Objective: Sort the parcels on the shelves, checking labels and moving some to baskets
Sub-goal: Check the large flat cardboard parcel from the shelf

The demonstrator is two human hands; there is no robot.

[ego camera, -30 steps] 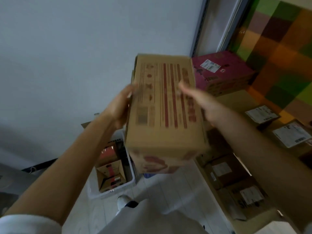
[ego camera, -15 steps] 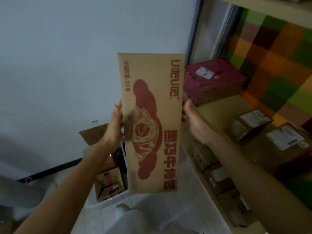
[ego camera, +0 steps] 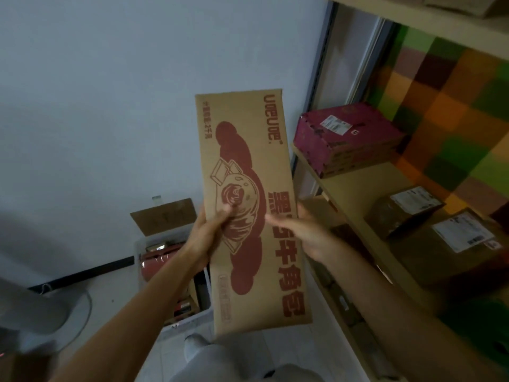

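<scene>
The long brown cardboard box (ego camera: pixel 248 166), printed in red, stood on end in mid-air just left of the shelf (ego camera: pixel 355 186). The left hand (ego camera: pixel 205 235) gripped its left edge, thumb pressed on the printed face. The right hand (ego camera: pixel 305 232) lay at the right edge, its fingers blurred; whether it gripped could not be told. A white basket (ego camera: pixel 179 325) of parcels sat below.

Left hand (ego camera: pixel 208 234) grips printed cardboard box (ego camera: pixel 245 150); right hand (ego camera: pixel 308 235), blurred, at its right edge.
</scene>
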